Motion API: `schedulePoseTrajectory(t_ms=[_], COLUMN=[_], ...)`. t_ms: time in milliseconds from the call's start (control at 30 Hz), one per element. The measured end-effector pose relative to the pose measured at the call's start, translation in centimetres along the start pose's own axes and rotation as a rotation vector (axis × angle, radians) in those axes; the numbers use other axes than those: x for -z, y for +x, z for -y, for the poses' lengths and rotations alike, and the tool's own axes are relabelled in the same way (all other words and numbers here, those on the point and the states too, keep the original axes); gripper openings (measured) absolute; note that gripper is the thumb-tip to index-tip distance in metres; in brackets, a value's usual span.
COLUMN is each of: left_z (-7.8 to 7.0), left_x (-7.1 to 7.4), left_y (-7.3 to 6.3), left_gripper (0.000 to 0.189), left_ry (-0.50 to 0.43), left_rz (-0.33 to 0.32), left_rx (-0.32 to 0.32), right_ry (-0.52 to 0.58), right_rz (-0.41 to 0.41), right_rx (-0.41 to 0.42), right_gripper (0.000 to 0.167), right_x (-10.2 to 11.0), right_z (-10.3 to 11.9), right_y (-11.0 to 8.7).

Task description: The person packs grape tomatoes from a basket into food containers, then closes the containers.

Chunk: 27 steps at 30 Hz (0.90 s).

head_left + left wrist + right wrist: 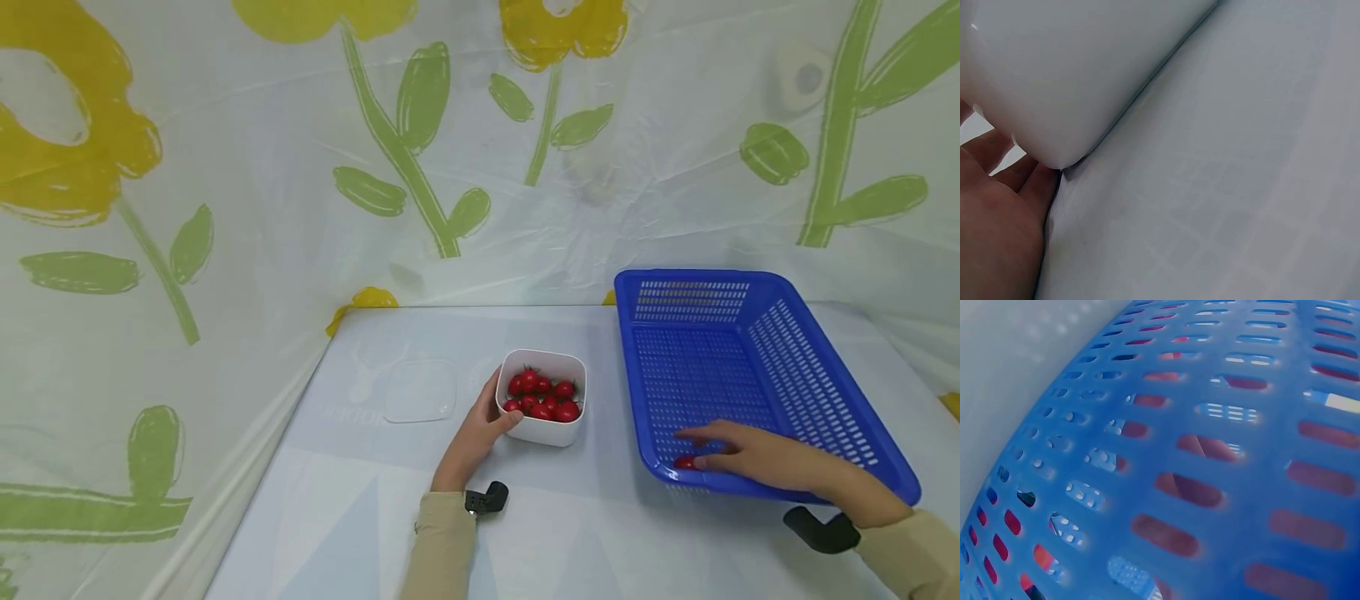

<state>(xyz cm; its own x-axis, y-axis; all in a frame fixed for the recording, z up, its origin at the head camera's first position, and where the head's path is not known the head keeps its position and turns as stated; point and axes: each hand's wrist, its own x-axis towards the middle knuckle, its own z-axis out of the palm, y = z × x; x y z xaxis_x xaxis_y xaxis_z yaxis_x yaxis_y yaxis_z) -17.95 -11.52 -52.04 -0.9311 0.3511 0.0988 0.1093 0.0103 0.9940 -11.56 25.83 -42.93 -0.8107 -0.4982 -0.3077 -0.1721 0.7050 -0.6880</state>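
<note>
A white square container (546, 430) holds several cherry tomatoes (543, 386), some with green stems. My left hand (477, 427) grips its left side, thumb over the near rim; in the left wrist view the fingers (1035, 181) lie against its lower edge. To the right, my right hand (757, 454) reaches over the near rim into a blue plastic basket (637, 400). Its thumb tip is beside one red cherry tomato (684, 462), and the forefinger extends apart above it. The right wrist view shows the slotted basket wall (1147, 437), which partly hides hand and red fruit.
A clear, flat square lid (422, 392) lies on the white table left of the container. A floral curtain (285, 167) hangs behind the table and along its left side. The basket's raised walls stand around the right hand.
</note>
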Motion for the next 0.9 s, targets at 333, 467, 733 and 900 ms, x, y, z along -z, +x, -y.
schedulePoseTrajectory(t_ms=[333,467,733,900], left_z=[-1.0,-2.1,-3.1,-3.0], left_x=[-0.1,-0.3,-0.4,-0.4], left_y=[-0.3,-0.7,-0.9,-0.8], left_gripper=[0.069,0.071,0.075,0.076], left_ry=[-0.004,-0.01,0.015,0.013], left_rz=[-0.009,0.0,0.032,0.01], left_rx=[0.023,0.038,0.036,0.047], right_ry=[0.029,0.003,0.02,0.014], right_rz=[0.104,0.123,0.159,0.144], right_rx=[0.027,0.04,0.032,0.034], right_gripper=[0.038,0.036,0.034,0.031], right_x=[0.1,0.1,0.2,0.1], right_z=[-0.5,-0.7,-0.6,-0.8], right_y=[-0.1,0.0,0.1,0.1])
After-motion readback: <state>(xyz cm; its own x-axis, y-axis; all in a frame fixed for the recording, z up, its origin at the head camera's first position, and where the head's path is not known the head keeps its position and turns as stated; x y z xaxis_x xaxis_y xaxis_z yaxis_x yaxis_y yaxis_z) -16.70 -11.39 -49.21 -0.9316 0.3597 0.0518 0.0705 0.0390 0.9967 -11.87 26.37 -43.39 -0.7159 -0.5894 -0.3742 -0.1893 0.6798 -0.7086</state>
